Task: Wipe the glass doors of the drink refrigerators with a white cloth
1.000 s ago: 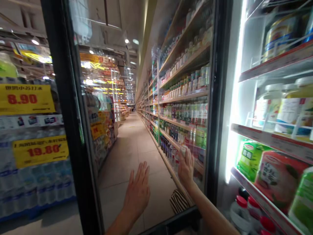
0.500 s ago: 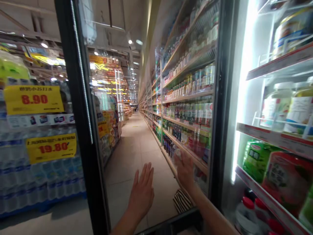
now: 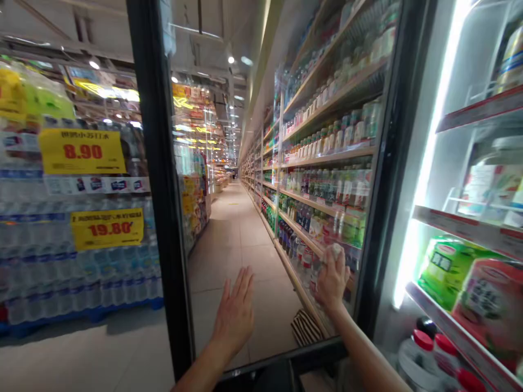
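A black-framed glass door (image 3: pixel 149 158) of a cooler stands open in front of me. My left hand (image 3: pixel 235 313) lies flat on the lower glass, or just before it, fingers stretched out and nothing in it. Farther right, my right hand (image 3: pixel 330 277) is pressed to the glass pane with bent fingers. Under its fingertips shows a bit of white cloth (image 3: pixel 335 249), wadded and mostly covered by the hand. A black-and-white striped item (image 3: pixel 306 328) is visible low behind the glass.
To the right, lit cooler shelves (image 3: pixel 461 223) carry green and red packs, bottles and red-capped jars (image 3: pixel 423 340). At left stand stacked water bottles (image 3: pixel 118 291) with yellow price signs (image 3: pixel 81 151). Through the glass run an aisle floor (image 3: pixel 232 228) and long drink shelves (image 3: pixel 330 152).
My right hand has moved right and slightly up on the glass, and the white cloth now shows under its fingers. My left hand stays nearly in place. The view has shifted left.
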Available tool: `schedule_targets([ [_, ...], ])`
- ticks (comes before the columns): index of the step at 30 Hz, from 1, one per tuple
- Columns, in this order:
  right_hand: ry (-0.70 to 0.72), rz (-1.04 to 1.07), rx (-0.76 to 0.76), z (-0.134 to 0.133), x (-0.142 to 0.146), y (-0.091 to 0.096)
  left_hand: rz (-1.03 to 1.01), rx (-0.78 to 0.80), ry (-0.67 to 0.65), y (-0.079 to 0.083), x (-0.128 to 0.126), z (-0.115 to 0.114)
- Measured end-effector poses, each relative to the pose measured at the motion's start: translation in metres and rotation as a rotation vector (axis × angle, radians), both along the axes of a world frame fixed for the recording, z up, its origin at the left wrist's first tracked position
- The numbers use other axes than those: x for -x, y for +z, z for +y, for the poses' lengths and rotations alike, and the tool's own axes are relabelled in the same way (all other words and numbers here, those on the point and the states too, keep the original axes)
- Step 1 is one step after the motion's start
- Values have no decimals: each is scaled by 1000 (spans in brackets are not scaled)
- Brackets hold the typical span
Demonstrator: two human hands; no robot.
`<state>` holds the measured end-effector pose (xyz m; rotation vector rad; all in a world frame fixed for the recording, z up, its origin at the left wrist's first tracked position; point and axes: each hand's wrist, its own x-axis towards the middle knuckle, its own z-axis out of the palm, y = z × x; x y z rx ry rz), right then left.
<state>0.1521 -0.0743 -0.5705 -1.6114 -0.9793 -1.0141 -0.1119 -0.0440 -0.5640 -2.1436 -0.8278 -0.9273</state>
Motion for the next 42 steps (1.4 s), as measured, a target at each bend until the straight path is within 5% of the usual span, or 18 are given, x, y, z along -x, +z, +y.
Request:
schedule_targets([
  [2,-28,74,-30,-2,0,-7,-12,1,-8,-3,-2,-2],
  [8,168,-289,202,-3,21,-38,32,8,-20,-10,-6,-6],
  [13,-92,128,-16,-5,-1,-47,15,24,-14,-23,1,-3],
  [16,24,-30,53,1,30,-51,-5,40,-5,-32,9,-3],
  [20,219,-342,153,12,68,-20,22,9,36,-35,27,0],
  [24,184,-238,-10,25,77,22,25,3,83,-33,47,0],
  [30,502,-719,196,24,113,8,5,-27,134,-30,62,-13],
  [36,346,-504,23,34,128,64,-54,-77,203,-9,74,-19],
  [42,624,-963,176,44,164,58,-83,-76,251,8,98,-16],
])
